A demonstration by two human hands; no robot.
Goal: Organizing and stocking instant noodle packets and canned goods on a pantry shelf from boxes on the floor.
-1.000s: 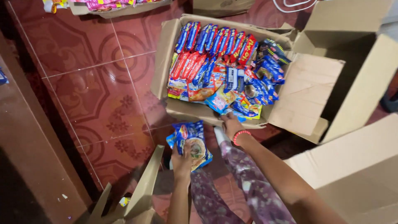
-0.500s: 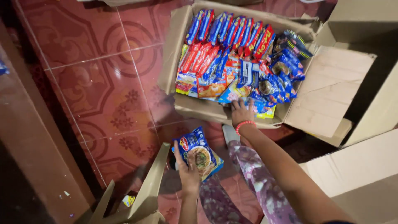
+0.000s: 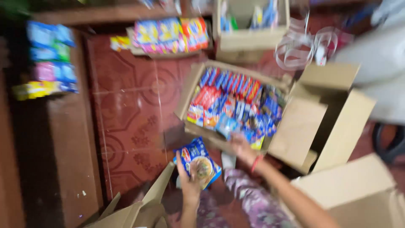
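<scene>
The view is blurred by motion. My left hand (image 3: 190, 181) holds a small stack of blue snack packets (image 3: 197, 161) above my lap. My right hand (image 3: 241, 145), with a red band at the wrist, reaches to the near rim of an open cardboard box (image 3: 185, 99) and rests on the packets there; whether it grips one I cannot tell. The box is packed with several red and blue snack packets (image 3: 234, 105) in rows.
A second open cardboard box (image 3: 358, 190) stands at my right, and a box flap (image 3: 139, 207) rises at the bottom left. Trays of colourful packets (image 3: 171, 36) sit at the far side of the red tiled floor (image 3: 126, 109). A shelf with packets (image 3: 48, 59) is on the left.
The camera has tilted up and pulled back, so more of the room shows. My left hand still holds the blue packets; my right hand stays at the box's near edge.
</scene>
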